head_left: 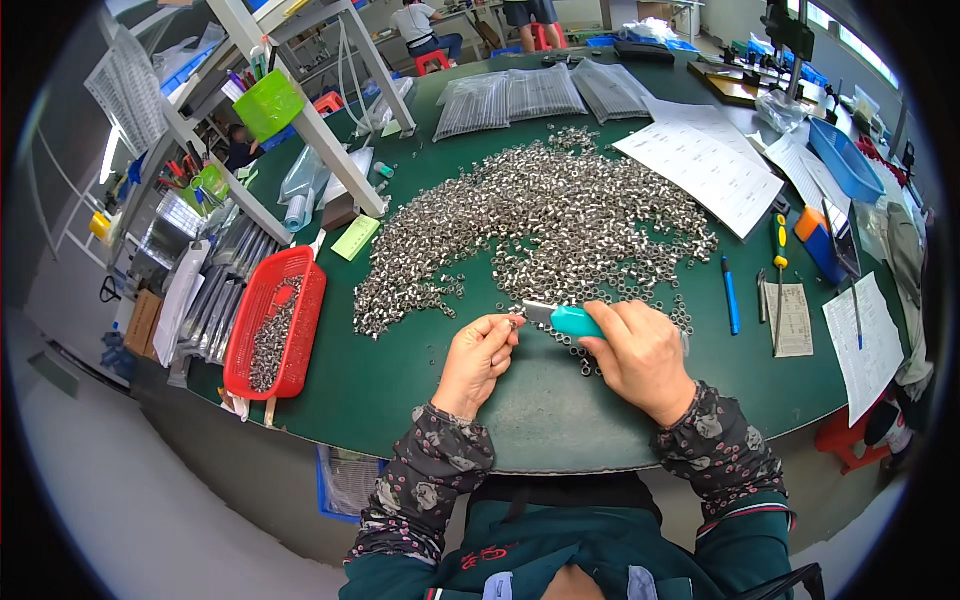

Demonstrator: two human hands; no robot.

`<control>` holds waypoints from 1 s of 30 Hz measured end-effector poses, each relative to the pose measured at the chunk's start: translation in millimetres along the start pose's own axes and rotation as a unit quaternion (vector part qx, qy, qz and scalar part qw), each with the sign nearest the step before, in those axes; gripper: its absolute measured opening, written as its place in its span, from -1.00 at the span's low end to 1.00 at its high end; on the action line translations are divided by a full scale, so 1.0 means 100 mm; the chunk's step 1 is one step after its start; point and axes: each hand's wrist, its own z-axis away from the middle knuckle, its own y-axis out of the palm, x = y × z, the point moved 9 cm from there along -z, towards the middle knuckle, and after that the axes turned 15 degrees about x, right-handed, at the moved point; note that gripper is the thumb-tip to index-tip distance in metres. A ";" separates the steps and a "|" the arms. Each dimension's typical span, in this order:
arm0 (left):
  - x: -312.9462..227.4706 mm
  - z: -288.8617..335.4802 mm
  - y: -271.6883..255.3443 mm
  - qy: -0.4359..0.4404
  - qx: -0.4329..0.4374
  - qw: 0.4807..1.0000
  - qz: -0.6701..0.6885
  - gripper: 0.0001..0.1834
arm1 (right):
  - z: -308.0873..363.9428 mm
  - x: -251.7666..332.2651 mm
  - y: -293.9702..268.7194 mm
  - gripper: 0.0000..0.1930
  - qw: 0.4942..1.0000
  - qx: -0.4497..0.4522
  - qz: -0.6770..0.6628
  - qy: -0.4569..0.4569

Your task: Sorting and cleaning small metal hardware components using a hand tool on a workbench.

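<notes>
My right hand [640, 358] is closed around the green handle of a utility knife [575, 321], its blade pointing left. The blade tip is close to my left hand [474, 364], whose thumb and forefinger pinch a small metal ring [516, 322]. Whether blade and ring touch is too small to tell. Just beyond both hands, a wide heap of small shiny metal rings [560, 215] spreads over the green table [390, 385]. A few loose rings lie under and beside the knife.
A red plastic basket [308, 335] holding more rings stands at left. Paper sheets [705, 165], a blue pen [730, 296] and a yellow-handled screwdriver [779, 245] lie at right. Bagged metal rods [545, 95] lie at the back. A shelf post [318, 135] rises at left.
</notes>
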 end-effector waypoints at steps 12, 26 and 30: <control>-0.04 -0.02 0.08 -0.007 0.020 0.999 -0.049 -0.80 | 0.05 -0.14 0.34 -0.72 0.990 0.115 -0.076 0.043; 0.00 0.00 0.09 -0.020 0.023 0.999 0.022 -0.84 | 0.02 -0.10 0.17 -0.72 0.995 0.068 -0.058 0.032; -0.04 -0.02 0.10 0.003 0.016 0.999 0.028 -0.85 | 0.03 -0.13 0.23 -0.74 0.993 0.089 -0.068 0.044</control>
